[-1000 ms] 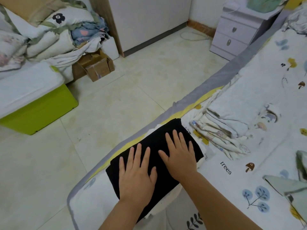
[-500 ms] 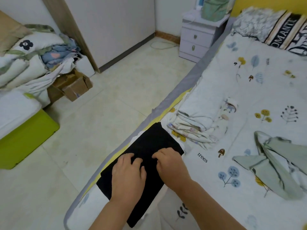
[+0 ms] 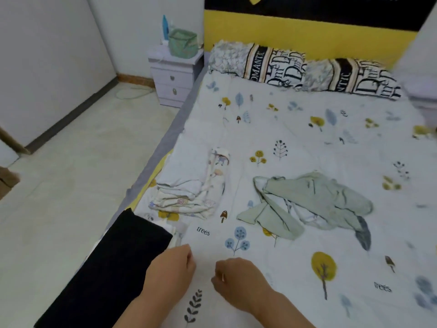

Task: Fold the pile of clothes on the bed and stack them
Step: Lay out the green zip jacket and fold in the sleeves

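Sage-green, thin and crumpled, the unfolded cotton garment [image 3: 314, 204] lay loose on the printed bedsheet [image 3: 295, 129], well ahead of the right hand [image 3: 238, 278] and off to its right. That hand hung with fingers loosely curled, holding nothing; the left hand [image 3: 170, 271], just beside it, was likewise loosely curled and empty, its outer edge next to the folded black cloth [image 3: 113, 263]. Beyond the left hand sat a stack of folded pale printed clothes [image 3: 189, 185]. The green piece looked light, limp and easy to snag, best pinched at its near hem corners.
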### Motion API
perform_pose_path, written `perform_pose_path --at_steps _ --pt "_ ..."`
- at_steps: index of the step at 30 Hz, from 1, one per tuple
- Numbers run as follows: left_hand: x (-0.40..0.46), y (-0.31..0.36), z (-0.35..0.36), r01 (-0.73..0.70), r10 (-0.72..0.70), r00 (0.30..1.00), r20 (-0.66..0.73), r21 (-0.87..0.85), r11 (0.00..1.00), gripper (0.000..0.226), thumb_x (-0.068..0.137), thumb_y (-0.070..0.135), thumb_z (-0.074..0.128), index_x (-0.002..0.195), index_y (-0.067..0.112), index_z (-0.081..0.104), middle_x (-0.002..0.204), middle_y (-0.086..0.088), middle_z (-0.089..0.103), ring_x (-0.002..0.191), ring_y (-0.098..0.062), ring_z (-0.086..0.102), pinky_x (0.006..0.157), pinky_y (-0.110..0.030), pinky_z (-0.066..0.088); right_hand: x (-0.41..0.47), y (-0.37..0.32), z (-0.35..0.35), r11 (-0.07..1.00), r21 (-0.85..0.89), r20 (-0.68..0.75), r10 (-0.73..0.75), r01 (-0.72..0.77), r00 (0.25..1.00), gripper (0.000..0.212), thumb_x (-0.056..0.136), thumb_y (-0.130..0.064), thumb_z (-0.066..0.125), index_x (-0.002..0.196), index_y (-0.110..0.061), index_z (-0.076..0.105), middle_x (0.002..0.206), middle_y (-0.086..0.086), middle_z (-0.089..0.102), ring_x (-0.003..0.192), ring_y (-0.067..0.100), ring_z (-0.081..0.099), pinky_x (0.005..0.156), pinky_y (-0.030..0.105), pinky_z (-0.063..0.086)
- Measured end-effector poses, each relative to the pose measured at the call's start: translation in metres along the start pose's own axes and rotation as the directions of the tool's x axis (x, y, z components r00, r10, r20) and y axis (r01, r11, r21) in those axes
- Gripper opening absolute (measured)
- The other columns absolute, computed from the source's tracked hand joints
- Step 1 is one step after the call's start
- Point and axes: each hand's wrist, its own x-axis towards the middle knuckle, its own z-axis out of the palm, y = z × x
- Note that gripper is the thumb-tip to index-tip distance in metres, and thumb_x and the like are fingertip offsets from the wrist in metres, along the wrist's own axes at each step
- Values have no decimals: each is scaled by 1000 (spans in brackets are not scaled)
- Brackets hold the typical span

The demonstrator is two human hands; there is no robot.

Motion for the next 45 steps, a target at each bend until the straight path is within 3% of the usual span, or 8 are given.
perform_pose_path --at_steps 7,16,21,25,33,37,40,45 --pt "35 86 23 -203 200 977 78 36 978 32 96 31 33 65 28 27 70 9 42 79 -10 47 65 -21 34 -40 97 -39 964 91 -31 255 -251 966 26 94 -36 40 90 -16 55 107 11 62 90 25 53 67 29 31" --pt "117 178 85 -325 311 943 117 131 937 36 96 30 33 62 29 22 66 10 35 58 -1 34 55 -19 30 -42 252 -56 857 134 -142 514 -498 846 23 97 -31 37 87 -16 52 89 0 55 79 14 47 63 26 31" --pt "172 221 123 -329 312 942 125 161 930 14 95 21 36 85 21 45 97 0 51 91 -17 49 69 -22 35 -17 336 -62 796 56 -240 597 -603 766 27 95 -28 40 114 -12 52 116 9 55 107 24 52 77 29 38" --pt "210 246 148 -292 286 956 56 208 933 37 94 24 38 131 16 40 134 -5 42 116 -24 44 87 -30 39 9 379 -58 775 25 -246 617 -632 747 54 92 -35 48 138 -15 27 138 11 36 123 29 39 95 37 39" --pt "278 264 201 -244 237 969 67 151 958 70 94 46 39 148 35 -4 156 -14 -11 141 -41 7 109 -51 25 66 410 -38 817 57 -275 565 -574 778 89 89 -50 52 146 -34 -15 154 6 -26 143 35 -9 113 52 14" --pt "291 262 219 -310 289 941 176 108 944 56 92 41 43 144 33 24 152 -2 24 130 -34 36 102 -47 34 77 422 -23 825 21 -262 550 -565 793 62 93 -35 49 147 -28 18 155 7 12 141 37 10 108 50 24" --pt "277 260 221 -333 326 941 93 85 939 30 90 30 46 119 26 51 125 -1 48 110 -31 50 89 -40 41 71 420 -11 863 76 -393 487 -500 780 28 91 -16 46 117 -12 55 115 12 57 112 31 47 84 35 40" --pt "247 260 198 -319 327 944 52 -119 940 23 84 35 48 70 17 46 79 -3 52 80 -27 53 69 -33 40 34 390 -10 842 354 -351 523 -407 777 16 97 -12 36 100 -11 51 85 12 60 75 25 53 61 31 34"
